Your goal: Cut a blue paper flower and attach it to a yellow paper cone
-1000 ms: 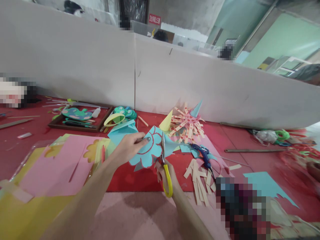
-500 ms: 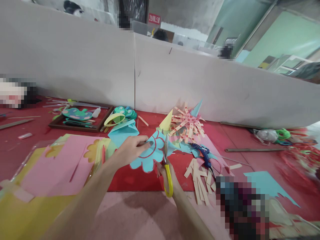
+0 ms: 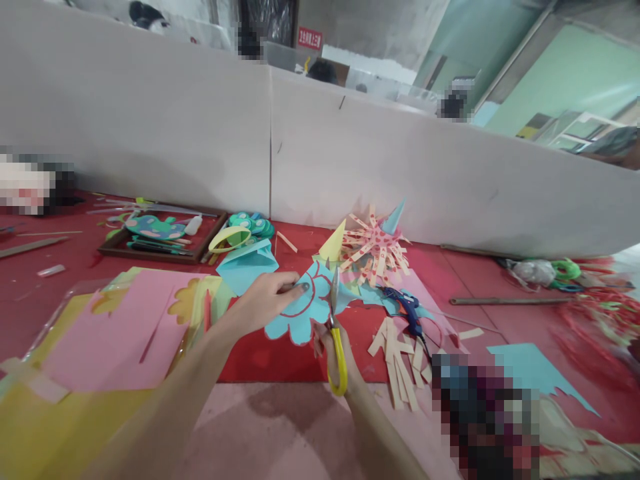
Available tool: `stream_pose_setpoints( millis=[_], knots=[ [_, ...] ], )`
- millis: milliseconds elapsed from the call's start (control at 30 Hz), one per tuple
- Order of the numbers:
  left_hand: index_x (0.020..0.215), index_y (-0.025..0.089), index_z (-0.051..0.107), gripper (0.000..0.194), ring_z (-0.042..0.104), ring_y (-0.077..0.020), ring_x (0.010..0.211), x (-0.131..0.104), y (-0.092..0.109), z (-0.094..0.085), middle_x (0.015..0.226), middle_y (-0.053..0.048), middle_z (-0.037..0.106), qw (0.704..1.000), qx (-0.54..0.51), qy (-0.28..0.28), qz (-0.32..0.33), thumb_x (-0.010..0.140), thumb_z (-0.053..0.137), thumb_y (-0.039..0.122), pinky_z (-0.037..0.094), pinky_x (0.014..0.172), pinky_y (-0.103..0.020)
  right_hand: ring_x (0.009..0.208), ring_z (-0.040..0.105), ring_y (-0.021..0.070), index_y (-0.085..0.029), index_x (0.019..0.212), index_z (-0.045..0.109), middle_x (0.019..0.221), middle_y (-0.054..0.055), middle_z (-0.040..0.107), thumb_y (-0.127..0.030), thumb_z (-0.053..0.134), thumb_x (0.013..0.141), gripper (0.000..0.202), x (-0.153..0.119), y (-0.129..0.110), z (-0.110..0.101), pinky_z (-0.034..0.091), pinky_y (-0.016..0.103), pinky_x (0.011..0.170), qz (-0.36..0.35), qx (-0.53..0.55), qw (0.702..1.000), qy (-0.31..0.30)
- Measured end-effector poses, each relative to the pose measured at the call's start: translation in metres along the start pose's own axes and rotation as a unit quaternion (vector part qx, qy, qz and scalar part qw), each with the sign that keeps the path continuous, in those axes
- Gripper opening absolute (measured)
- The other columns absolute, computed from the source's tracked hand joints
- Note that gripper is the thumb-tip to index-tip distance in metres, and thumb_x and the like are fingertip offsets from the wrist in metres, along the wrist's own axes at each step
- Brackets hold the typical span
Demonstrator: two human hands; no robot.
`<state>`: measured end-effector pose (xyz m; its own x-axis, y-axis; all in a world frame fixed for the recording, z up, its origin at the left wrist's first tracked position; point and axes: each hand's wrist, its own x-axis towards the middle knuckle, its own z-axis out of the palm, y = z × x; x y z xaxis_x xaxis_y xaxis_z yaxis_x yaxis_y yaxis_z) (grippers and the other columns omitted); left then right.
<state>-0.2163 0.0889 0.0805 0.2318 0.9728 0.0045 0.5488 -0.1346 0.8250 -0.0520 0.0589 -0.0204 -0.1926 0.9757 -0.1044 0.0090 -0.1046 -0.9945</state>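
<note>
Well, in the head view the left hand (image 3: pixel 267 298) has its thumb and fingers pinched on the blue scalloped paper (image 3: pixel 303 312), which is marked with red outlines and raised above the red sheet (image 3: pixel 280 365) in the middle of the work area. The right hand (image 3: pixel 327 343) has its fingers clenched around the yellow-handled scissors (image 3: pixel 339 370); the blades point away from the wearer and stand slightly parted at the paper's right edge.

Just beyond the paper stands a yellow cone (image 3: pixel 333 244) — near it, a pink piece with radiating strips (image 3: pixel 376 241) carries a blue cone (image 3: pixel 393 219). To the right lie a dark blue glue gun (image 3: pixel 407 308) and a loose pile of pale strips (image 3: pixel 397 370), with a cut blue sheet (image 3: pixel 537 370) farther out. On the left are pink paper (image 3: pixel 113 340) over yellow sheets (image 3: pixel 65 437) and — behind them — a brown tray (image 3: pixel 145 256) holding a spotted green-blue cutout (image 3: pixel 157 227).
</note>
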Motion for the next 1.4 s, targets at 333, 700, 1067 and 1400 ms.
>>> stream_pose_setpoints(
  millis=[333,700,1067,1400],
  knots=[
    [0.064,0.017,0.049,0.028,0.036,-0.0086,0.052,-0.001,-0.003,-0.004,0.054,0.005,0.04,1.0,-0.01,0.01,0.012,0.08,0.045,0.04,0.029,0.046,-0.02,0.041,0.035,0.0068,-0.017,0.085,0.048,0.048,-0.008,0.037,-0.055,0.047,0.079,0.038,-0.002,-0.007,-0.001,0.03,0.02,0.042,0.0,-0.008,1.0,-0.011],
    [0.064,0.018,0.046,0.029,0.031,-0.0072,0.049,-0.002,-0.013,-0.016,0.055,0.006,0.034,0.999,-0.043,-0.024,0.0,0.08,0.047,0.043,0.026,0.045,-0.019,0.036,0.03,0.0055,-0.019,0.075,0.046,0.043,-0.009,0.033,-0.055,0.051,0.075,0.036,-0.004,-0.018,0.002,0.025,0.02,0.038,0.024,-0.012,0.999,-0.042],
    [0.073,0.018,0.055,0.026,0.036,-0.0083,0.051,-0.008,-0.006,-0.029,0.058,0.005,0.042,0.999,-0.032,-0.015,-0.03,0.076,0.05,0.043,0.03,0.048,-0.02,0.037,0.03,0.0051,-0.021,0.071,0.038,0.044,-0.01,0.031,-0.055,0.045,0.082,0.037,-0.006,-0.01,-0.004,0.026,0.018,0.039,0.013,-0.044,0.996,-0.08],
    [0.078,0.018,0.056,0.026,0.037,-0.008,0.051,-0.006,-0.017,-0.035,0.057,0.005,0.043,0.997,-0.048,-0.008,-0.052,0.076,0.051,0.044,0.029,0.049,-0.019,0.037,0.028,0.0053,-0.021,0.072,0.04,0.046,-0.009,0.031,-0.056,0.046,0.083,0.037,-0.005,-0.004,-0.006,0.026,0.018,0.036,0.018,-0.052,0.992,-0.113]
  ],
)
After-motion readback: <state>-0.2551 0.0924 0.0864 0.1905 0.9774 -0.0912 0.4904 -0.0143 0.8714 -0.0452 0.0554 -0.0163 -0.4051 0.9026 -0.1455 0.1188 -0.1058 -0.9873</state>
